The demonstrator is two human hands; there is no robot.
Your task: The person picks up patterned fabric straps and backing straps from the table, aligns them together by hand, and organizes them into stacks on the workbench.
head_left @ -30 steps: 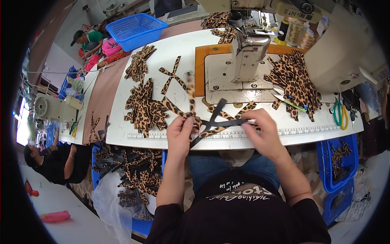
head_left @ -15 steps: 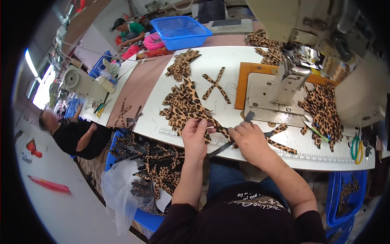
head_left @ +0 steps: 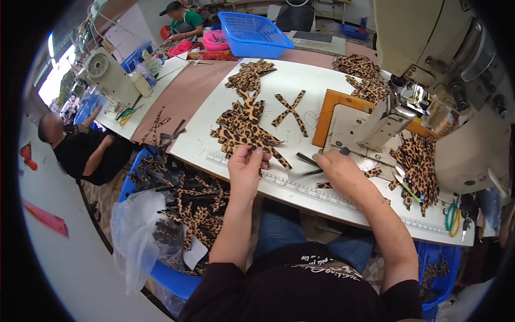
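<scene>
My left hand pinches a leopard-print strip at the near side of a loose pile of leopard-print pieces. To its right, my right hand is closed over crossed strips, dark on one face and leopard-print on the other; black ends stick out to its left. The fingertips of that hand are partly hidden. Beyond both hands, a leopard-print cross lies flat on the white table. A ruler runs along the table's near edge, beneath my hands.
A sewing machine with an orange guard frame stands at right. Snips lie on another leopard pile, near scissors. A blue basket of pieces sits below left. Two people work at other tables.
The view has shifted slightly. My hands have moved apart, and the strip in my left hand now lies clear of the strips under my right hand.
</scene>
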